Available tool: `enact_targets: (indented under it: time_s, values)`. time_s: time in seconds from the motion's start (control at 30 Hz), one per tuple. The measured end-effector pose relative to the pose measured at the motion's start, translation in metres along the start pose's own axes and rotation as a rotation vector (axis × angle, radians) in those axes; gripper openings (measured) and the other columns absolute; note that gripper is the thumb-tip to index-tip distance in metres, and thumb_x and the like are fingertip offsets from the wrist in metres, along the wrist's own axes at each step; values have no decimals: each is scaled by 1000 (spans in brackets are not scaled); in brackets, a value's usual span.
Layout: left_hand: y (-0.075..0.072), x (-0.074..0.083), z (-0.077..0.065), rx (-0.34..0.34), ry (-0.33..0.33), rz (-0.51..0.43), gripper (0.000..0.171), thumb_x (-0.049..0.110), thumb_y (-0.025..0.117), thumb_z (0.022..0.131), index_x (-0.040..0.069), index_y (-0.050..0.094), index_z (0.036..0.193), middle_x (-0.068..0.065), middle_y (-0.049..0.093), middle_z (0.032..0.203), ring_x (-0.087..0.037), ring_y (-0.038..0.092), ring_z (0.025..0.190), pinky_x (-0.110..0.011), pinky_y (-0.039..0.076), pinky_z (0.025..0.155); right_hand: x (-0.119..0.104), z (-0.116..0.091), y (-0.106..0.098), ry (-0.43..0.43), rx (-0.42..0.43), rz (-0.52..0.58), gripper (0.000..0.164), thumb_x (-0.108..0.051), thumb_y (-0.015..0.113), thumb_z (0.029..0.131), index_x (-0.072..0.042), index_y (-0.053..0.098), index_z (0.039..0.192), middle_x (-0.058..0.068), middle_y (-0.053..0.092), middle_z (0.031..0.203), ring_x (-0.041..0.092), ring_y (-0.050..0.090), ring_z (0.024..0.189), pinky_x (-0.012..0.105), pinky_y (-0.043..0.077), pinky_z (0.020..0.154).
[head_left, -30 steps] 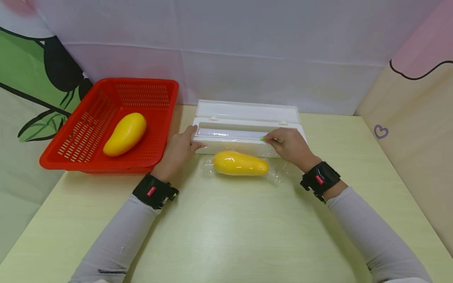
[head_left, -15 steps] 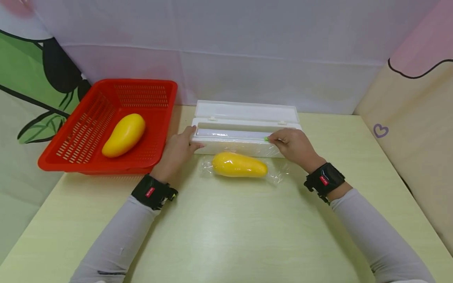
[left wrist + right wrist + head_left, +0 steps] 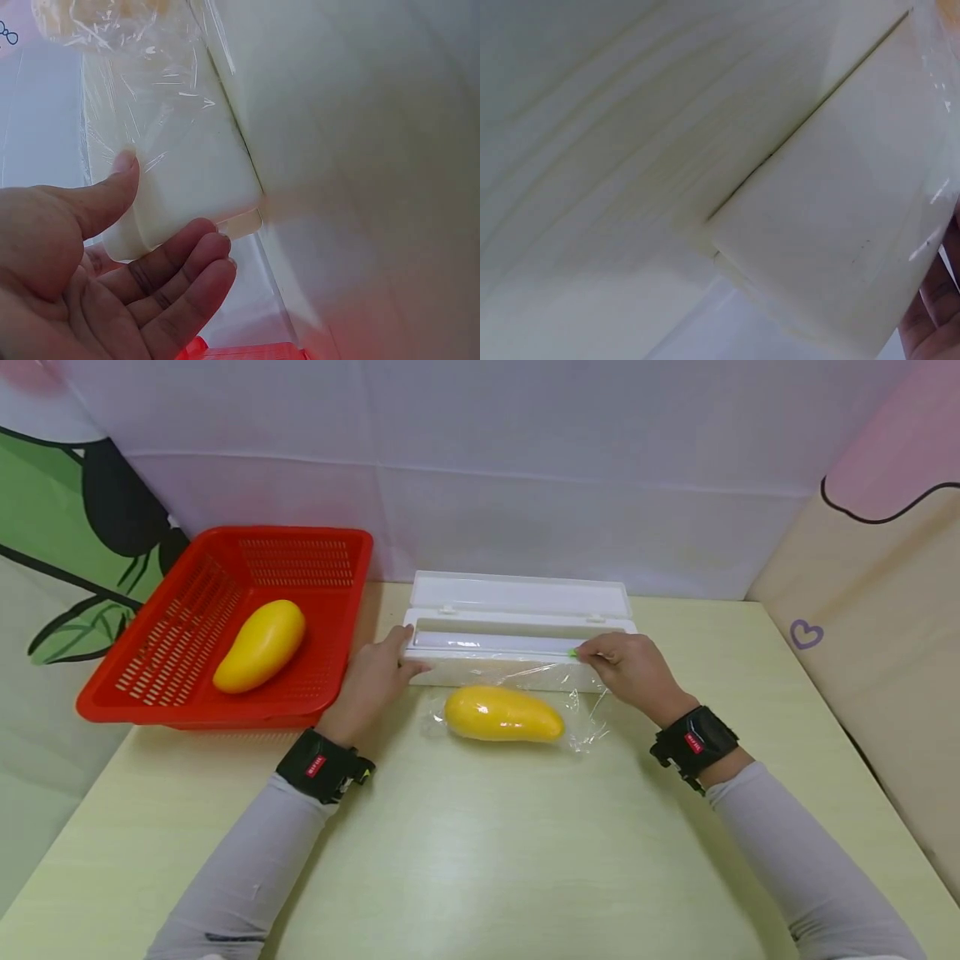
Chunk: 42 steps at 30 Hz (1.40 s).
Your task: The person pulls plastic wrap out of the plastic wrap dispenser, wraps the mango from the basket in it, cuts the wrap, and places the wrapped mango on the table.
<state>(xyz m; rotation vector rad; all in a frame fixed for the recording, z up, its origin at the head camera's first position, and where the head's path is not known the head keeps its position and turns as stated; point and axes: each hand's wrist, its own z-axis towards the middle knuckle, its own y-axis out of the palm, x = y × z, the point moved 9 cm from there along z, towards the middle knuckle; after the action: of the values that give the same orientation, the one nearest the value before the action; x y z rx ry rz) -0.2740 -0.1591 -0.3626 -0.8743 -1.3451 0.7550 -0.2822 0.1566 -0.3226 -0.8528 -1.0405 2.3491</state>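
A white cling film dispenser (image 3: 521,594) stands at the back middle of the table with its lid raised, a film roll (image 3: 487,642) inside. My left hand (image 3: 369,683) grips its left end; in the left wrist view the thumb presses the film-covered front. At the right, my right hand (image 3: 636,675) pinches a small green slider (image 3: 573,652) on the dispenser's front edge. In the right wrist view only some fingers (image 3: 932,311) show beyond the box. A yellow mango (image 3: 501,713), wrapped in clear cling film (image 3: 588,733), lies just in front, film stretching up to the dispenser.
To the left stands a red plastic basket (image 3: 347,602) with a second yellow mango (image 3: 260,646) in it. The light wood table (image 3: 480,843) ends at printed cloth (image 3: 517,518) at the back and sides.
My right hand has slid the green slider rightward along the dispenser's edge. The wrapped mango has shifted slightly toward me. My left hand keeps its hold.
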Motion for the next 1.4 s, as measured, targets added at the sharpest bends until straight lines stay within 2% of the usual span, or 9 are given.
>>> enact_targets:
  time_s: [0.43, 0.97, 1.4]
  values:
    - [1, -1, 1, -3, 0, -5, 70, 33, 67, 95, 7, 35, 152, -9, 52, 72, -23, 48, 58, -29, 43, 54, 2, -1, -2, 31, -22, 16, 12, 1, 75, 85, -1, 77, 97, 12, 76, 93, 28, 72, 88, 42, 57, 75]
    - [0, -1, 1, -10, -21, 5, 70, 34, 67, 95, 8, 35, 152, -10, 56, 76, -24, 51, 61, -28, 44, 55, 4, -5, -2, 12, 2, -16, 13, 2, 76, 84, -2, 77, 96, 11, 76, 92, 27, 72, 86, 41, 57, 73]
    - [1, -1, 1, -16, -20, 7, 69, 34, 67, 95, 9, 35, 151, -9, 53, 72, -23, 48, 58, -28, 43, 54, 7, -8, -8, 2, 17, -43, 15, 2, 77, 82, -3, 78, 96, 11, 75, 91, 27, 71, 85, 42, 55, 73]
